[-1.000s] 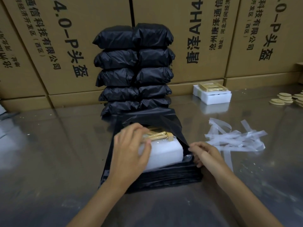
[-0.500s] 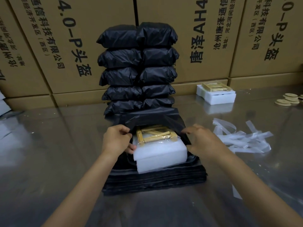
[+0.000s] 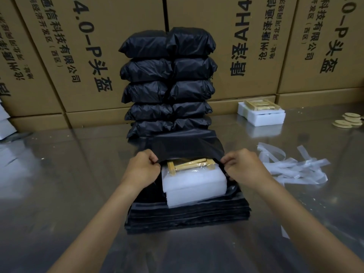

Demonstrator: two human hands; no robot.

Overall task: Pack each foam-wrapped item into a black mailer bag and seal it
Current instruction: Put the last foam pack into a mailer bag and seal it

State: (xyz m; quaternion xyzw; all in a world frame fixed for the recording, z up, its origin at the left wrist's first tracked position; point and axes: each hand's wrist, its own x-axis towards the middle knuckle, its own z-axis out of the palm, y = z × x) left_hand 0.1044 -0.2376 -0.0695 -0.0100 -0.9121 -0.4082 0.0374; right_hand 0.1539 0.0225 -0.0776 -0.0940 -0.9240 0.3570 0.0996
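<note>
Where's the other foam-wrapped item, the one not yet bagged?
In the head view it sits far right on the table, the second foam-wrapped item, against the cardboard boxes, right of the stacked sealed bags.

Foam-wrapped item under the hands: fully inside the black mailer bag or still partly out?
Partly out. The foam-wrapped item has only its far end under the mailer bag mouth, which both hands pinch; its near end is uncovered.

Printed cardboard boxes (image 3: 94,56) along the back, loose clear strips (image 3: 293,166) at right, round tan discs (image 3: 348,121) far right
</note>
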